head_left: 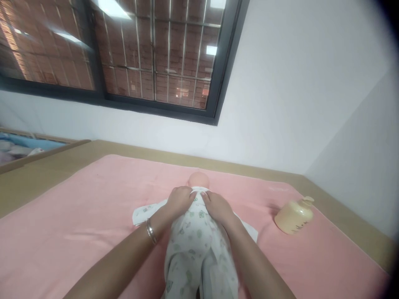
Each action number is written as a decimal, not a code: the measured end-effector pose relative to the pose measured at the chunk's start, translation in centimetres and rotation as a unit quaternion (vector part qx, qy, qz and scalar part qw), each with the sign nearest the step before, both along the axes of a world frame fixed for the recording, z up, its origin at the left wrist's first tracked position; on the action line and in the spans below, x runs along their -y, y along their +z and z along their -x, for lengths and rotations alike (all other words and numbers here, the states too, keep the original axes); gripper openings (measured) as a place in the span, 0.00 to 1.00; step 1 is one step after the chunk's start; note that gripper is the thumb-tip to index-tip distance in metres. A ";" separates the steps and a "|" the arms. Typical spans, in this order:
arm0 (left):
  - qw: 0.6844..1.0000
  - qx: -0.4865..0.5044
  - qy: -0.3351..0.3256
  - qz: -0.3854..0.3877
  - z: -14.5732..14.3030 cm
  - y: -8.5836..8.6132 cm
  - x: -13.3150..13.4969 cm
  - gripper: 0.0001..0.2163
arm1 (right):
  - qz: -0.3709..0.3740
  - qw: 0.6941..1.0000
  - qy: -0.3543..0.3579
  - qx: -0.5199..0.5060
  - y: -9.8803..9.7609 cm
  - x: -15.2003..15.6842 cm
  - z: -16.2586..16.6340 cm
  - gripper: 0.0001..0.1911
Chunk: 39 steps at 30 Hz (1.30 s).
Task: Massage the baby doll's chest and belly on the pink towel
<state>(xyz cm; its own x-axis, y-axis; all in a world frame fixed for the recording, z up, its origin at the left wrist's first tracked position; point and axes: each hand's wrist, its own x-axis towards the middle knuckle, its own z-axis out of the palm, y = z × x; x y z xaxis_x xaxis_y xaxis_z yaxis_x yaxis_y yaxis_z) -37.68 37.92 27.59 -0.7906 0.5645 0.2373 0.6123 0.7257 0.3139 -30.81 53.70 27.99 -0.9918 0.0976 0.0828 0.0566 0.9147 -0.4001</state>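
Observation:
A baby doll [199,179] with a smooth head lies face-up on a pink mat [102,199], dressed in a white printed romper [199,232]. Its sleeves spread out to both sides. At the neckline, my left hand [181,203] is closed over the shoulder on the left, thumb at the collar. My right hand [219,206] mirrors it on the other shoulder, thumb also by the collar. The fingers of both hands are partly hidden, curled around the cloth. A silver bracelet [151,231] circles my left wrist.
To the right, a cream pump bottle [294,216] stands on the mat. Wooden edging [230,165] borders the mat along the white wall. A dark-framed window [215,112] with bars is above. Blue and pale cloth [25,145] lies in a wooden-sided space at far left.

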 end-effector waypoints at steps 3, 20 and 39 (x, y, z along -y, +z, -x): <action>0.999 -0.046 -0.018 0.000 -0.2 0.3 -0.3 0.16 | 0.002 1.000 -0.015 0.011 -0.5 -0.5 0.5 0.31; 0.996 0.080 -0.012 -0.042 0.0 0.1 0.3 0.18 | -0.078 0.995 -0.004 -0.054 -0.5 1.5 -0.3 0.29; 0.999 0.041 0.006 -0.013 -0.8 -0.1 -0.1 0.16 | -0.117 0.991 0.009 -0.068 -0.1 2.1 -1.2 0.23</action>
<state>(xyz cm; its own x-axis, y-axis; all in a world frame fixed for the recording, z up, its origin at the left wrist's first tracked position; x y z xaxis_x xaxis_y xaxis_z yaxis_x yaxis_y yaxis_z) -36.89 38.03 27.51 -0.8141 0.5498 0.1870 0.5759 0.7231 0.3814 -29.66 51.62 27.92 -0.9713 0.0425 0.2342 -0.0005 0.9836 -0.1805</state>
